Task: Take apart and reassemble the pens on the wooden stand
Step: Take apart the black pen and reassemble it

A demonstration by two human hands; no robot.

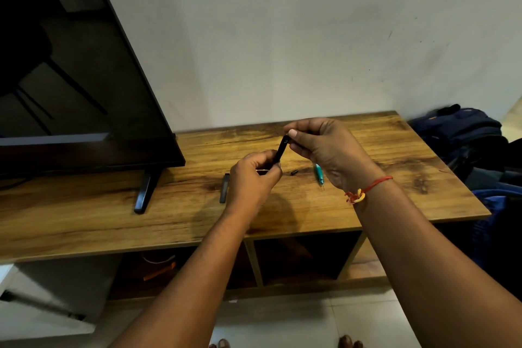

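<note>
black pen barrel (pixel 281 150) tilted, held above wooden stand (pixel 367 178).
</note>
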